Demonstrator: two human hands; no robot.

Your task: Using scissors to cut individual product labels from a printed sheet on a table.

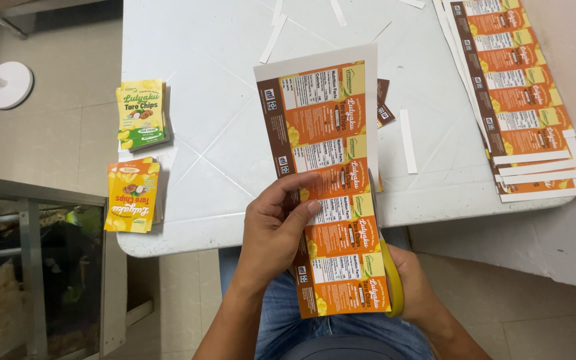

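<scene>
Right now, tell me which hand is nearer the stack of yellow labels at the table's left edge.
Left. The left hand grips the label strip just right of the stack of yellow labels; the right hand, holding scissors, is farther right behind the strip.

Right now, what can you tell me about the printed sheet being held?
The printed sheet is a long paper strip of repeated orange, brown and yellow labels with white margins. It is held upright over the white table edge. The left hand pinches its left side; scissors in the right hand cut along its right edge.
</scene>
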